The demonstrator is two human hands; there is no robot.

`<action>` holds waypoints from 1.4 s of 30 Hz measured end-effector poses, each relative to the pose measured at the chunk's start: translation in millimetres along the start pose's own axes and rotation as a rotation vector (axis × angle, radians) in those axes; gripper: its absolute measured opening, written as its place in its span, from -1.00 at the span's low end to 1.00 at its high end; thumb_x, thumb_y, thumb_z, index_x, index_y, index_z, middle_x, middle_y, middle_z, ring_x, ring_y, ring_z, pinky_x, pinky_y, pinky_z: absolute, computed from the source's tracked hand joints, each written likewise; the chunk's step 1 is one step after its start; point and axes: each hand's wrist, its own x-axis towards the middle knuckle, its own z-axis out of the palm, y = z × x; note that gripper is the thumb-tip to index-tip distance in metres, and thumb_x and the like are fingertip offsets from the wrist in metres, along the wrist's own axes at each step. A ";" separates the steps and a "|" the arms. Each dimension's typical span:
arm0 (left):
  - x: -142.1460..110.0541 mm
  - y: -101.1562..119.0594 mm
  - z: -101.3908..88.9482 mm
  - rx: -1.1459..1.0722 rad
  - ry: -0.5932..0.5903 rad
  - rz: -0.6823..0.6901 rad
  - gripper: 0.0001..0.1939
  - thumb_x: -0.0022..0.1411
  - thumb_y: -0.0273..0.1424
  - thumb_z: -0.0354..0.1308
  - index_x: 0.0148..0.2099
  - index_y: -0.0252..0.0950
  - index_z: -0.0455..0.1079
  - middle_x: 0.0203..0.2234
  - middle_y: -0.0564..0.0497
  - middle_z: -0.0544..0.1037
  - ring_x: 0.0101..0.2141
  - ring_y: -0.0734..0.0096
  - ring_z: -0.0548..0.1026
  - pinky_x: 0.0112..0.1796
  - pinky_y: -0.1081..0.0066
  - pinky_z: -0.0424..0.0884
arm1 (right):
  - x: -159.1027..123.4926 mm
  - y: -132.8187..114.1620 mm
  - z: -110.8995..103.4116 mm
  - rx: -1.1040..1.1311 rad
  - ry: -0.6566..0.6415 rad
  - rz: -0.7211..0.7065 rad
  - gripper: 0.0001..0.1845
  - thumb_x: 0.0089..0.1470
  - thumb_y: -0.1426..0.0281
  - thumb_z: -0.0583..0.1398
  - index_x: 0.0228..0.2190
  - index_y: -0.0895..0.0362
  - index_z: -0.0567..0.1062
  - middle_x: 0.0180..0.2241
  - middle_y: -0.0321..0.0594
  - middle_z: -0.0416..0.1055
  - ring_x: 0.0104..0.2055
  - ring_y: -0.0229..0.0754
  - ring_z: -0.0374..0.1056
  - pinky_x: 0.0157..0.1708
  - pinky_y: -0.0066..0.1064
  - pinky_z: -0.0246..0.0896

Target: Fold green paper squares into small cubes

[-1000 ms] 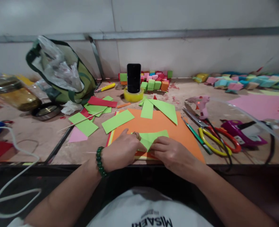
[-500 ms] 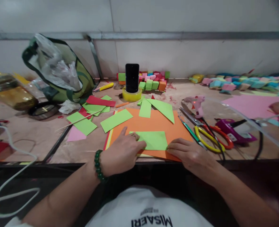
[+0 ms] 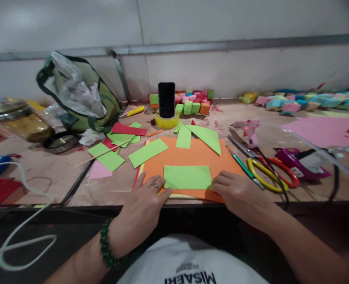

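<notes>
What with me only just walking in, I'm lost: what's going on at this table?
Someone has both bare hands on paper. The left hand and right hand rest at opposite ends of a green rectangle, which lies flat on an orange sheet. More green pieces lie around it. A pink glue gun sits to the right, and a phone stands behind.

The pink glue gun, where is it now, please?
In the head view, the pink glue gun is right of the orange paper, beside the scissors.
</notes>
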 end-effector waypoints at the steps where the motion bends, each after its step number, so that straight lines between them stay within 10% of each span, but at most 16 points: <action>1: 0.7 0.8 -0.8 -0.007 -0.002 -0.001 -0.53 0.12 -0.64 -0.06 0.02 -0.21 0.41 -0.03 -0.18 0.44 0.05 0.10 0.34 0.14 -0.16 -0.01 | 6.0 -4.6 1.8 -0.006 -0.030 -0.006 -0.69 0.09 0.66 0.02 -0.43 0.17 0.52 -0.45 -0.16 0.43 -0.37 -0.18 0.28 -0.37 -0.40 0.24; 19: 7.9 -12.4 12.1 -0.329 0.197 -0.169 -0.76 0.22 -0.45 0.01 -0.09 -0.26 0.42 -0.18 -0.08 0.51 -0.14 0.20 0.44 0.01 0.04 0.24 | -30.8 2.9 11.9 0.078 0.153 0.066 -0.64 0.12 0.68 -0.02 -0.29 0.17 0.52 -0.32 -0.13 0.49 -0.28 -0.18 0.37 -0.36 -0.40 0.35; 25: 31.1 -17.1 35.0 -0.636 0.369 -0.349 -0.32 0.13 -0.33 0.21 0.26 -0.27 0.08 -0.35 0.03 0.47 -0.31 0.34 0.45 -0.24 0.32 0.38 | -31.7 -3.6 14.5 0.061 0.184 0.130 -0.66 0.11 0.65 -0.03 -0.30 0.15 0.49 -0.32 -0.13 0.48 -0.28 -0.17 0.39 -0.35 -0.36 0.39; 33: 12.2 25.4 7.7 -0.141 0.898 0.206 -0.72 0.18 -0.58 0.12 -0.05 -0.26 0.41 -0.43 0.05 0.51 -0.31 0.40 0.41 -0.10 0.26 0.16 | -11.3 -26.2 -6.1 -0.217 0.628 0.133 -0.44 0.01 0.48 0.26 0.06 0.25 0.29 0.07 0.20 0.28 0.15 0.13 0.18 0.08 0.01 0.17; 42: 6.9 23.3 27.3 0.017 0.657 0.056 -0.81 0.22 -0.43 0.14 -0.10 -0.19 0.44 -0.24 0.06 0.57 -0.13 0.23 0.42 0.08 0.12 -0.07 | -0.9 -15.1 19.3 -0.028 0.519 -0.004 -0.78 0.05 0.63 0.16 -0.34 0.12 0.52 -0.26 -0.17 0.56 -0.19 -0.10 0.41 -0.23 -0.22 0.35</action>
